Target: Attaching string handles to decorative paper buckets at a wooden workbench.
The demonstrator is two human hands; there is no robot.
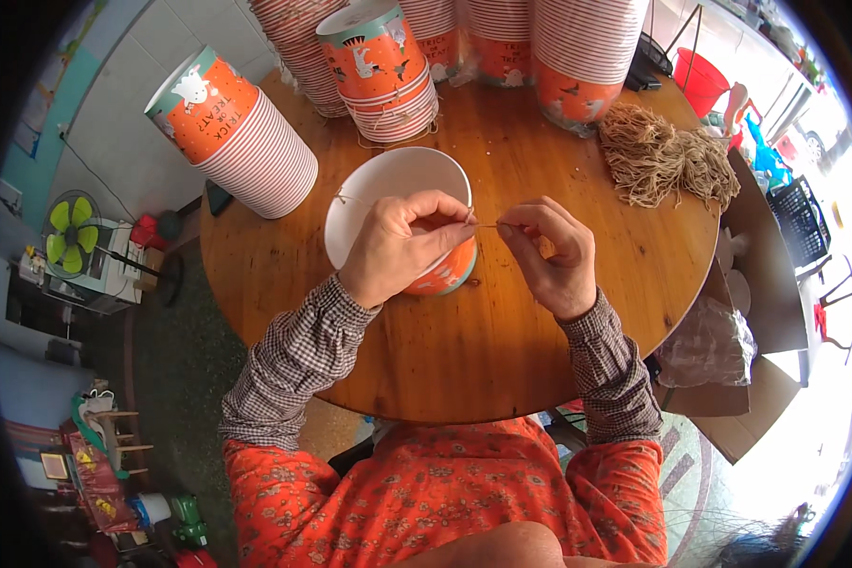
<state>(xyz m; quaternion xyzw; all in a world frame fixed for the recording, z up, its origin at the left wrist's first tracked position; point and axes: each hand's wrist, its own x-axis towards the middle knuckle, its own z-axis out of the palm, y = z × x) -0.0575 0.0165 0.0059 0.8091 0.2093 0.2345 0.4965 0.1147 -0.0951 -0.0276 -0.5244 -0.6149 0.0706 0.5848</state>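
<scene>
Head view. Much of the bucket (pixel 402 194) is hidden: the left hand (pixel 398 248) covers its near wall, so only a strip of orange side with a teal band shows below the fingers. The string (pixel 488 225) is very thin and hard to follow; a short stretch shows between the two hands, and a faint loop lies on the far left rim (whether the two join, cannot tell). The stacks (pixel 388 66) at the table's far edge are cut off by the frame top.

The bucket is a paper one, white inside, orange outside, tipped with its mouth facing up and away. It sits on the round wooden table (pixel 502 350), near the centre, just in front of the person.

Left hand: fingers curled over the bucket's near rim, thumb and forefinger pinched at the string's end. Right hand (pixel 551 254): just right of the bucket, apart from it, forefinger and thumb nipped on the string, other fingers loosely folded.

A lone stack (pixel 241 133) lies on its side at far left. A tangle of tan cord (pixel 658 151) sits at far right, well apart from the hands.
</scene>
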